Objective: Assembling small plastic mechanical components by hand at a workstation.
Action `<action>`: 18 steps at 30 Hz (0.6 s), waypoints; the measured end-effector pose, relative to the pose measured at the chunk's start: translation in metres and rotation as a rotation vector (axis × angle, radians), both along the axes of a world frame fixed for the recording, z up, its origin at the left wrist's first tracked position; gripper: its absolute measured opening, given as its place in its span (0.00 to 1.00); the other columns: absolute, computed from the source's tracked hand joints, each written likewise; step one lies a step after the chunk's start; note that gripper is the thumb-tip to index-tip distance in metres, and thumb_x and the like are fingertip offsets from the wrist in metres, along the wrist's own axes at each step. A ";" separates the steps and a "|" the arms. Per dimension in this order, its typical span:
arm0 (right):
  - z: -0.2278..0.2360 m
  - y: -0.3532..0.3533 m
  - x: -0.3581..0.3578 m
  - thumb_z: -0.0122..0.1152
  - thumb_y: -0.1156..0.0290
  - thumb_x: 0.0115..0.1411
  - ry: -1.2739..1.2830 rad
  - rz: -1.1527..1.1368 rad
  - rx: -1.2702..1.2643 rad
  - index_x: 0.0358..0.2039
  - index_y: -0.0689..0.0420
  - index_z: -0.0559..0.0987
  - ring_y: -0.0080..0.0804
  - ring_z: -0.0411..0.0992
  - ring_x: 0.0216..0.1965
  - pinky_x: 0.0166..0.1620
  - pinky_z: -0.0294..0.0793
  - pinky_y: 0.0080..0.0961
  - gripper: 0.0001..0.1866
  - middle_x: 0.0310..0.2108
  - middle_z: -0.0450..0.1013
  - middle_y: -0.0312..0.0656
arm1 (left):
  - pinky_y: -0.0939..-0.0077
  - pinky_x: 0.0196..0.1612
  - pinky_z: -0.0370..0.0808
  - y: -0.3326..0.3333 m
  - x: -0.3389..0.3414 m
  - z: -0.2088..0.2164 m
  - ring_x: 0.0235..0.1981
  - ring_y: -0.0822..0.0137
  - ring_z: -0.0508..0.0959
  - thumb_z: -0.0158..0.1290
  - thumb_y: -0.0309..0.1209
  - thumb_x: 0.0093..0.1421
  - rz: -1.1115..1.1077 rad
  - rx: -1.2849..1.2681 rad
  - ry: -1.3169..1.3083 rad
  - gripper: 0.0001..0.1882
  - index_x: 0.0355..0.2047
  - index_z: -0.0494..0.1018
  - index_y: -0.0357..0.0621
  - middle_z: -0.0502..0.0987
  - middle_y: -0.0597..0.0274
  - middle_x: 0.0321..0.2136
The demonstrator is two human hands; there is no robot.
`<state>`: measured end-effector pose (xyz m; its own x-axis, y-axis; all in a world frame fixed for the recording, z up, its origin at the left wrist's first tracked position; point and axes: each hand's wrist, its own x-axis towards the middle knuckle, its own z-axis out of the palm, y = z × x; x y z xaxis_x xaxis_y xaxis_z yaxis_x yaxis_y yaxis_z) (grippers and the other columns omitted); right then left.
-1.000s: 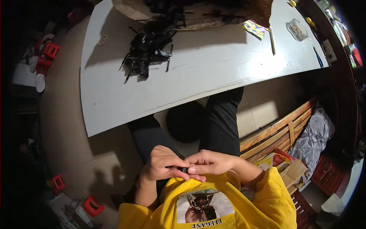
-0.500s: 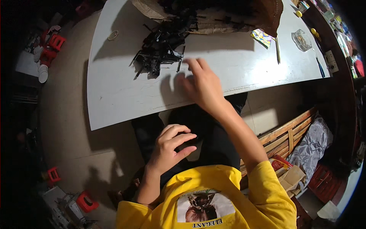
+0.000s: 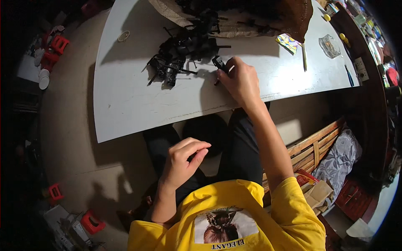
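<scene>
My right hand (image 3: 243,81) is over the white table (image 3: 138,104), thumb and fingers closed on a small black plastic part (image 3: 218,62). Just left of it lies a tangled pile of similar black plastic parts (image 3: 180,52), some with thin rods sticking out. The pile reaches back to the mouth of a brown woven sack (image 3: 230,32), which holds more dark pieces. My left hand (image 3: 183,161) is above my lap, below the table's near edge, with thumb and fingertips brought together. Whatever is between them, if anything, is hidden.
A small ring-shaped item (image 3: 123,36) lies at the table's left. Toward the right are a colourful packet (image 3: 287,43), a thin stick (image 3: 305,58), a glass ashtray (image 3: 329,46) and a dark pen-like tool (image 3: 349,76). A wooden bench (image 3: 316,144) stands at right.
My right hand has moved right, away from the pile, and now holds a black plastic part. The pile's near right side has shifted. My left hand's fingers have come together.
</scene>
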<state>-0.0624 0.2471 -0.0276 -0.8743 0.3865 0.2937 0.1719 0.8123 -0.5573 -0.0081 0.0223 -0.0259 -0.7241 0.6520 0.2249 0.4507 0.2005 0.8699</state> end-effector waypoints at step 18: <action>0.020 -0.068 0.097 0.39 0.59 0.65 -0.155 0.565 -1.392 0.55 0.61 0.60 0.16 0.62 0.24 0.29 0.62 0.11 0.24 0.26 0.66 0.33 | 0.86 0.25 0.72 0.001 0.002 0.004 0.22 0.73 0.73 0.54 0.22 0.54 0.126 0.317 -0.217 0.11 0.38 0.74 0.31 0.74 0.57 0.29</action>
